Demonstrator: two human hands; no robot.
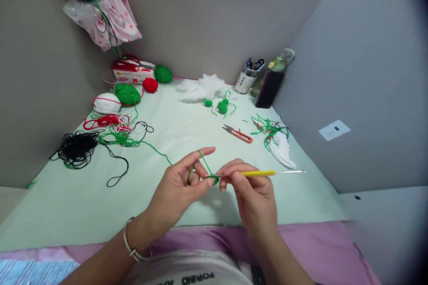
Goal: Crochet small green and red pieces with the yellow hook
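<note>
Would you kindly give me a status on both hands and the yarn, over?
Left hand pinches green crochet piece, green yarn looped over index finger. Right hand grips yellow crochet hook, tip at the piece. Red snips lie beyond, apart.

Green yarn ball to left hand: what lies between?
Head view: a yarn tangle, then one green strand crossing the cloth to the left hand.

**Pale green surface, busiest along its far edge**

At the far left corner of the surface (187,142) lie a box (132,71) and yarn balls (127,94). A black tangle (77,148) sits by the left edge, and a green strand (157,149) trails from it toward the near edge. White stuffing (205,87) and snips (238,134) lie mid-surface. A pen cup (245,81), phone (269,89) and bottle (279,64) stand at the far right corner, and green scraps (270,128) lie by the right edge.
</note>
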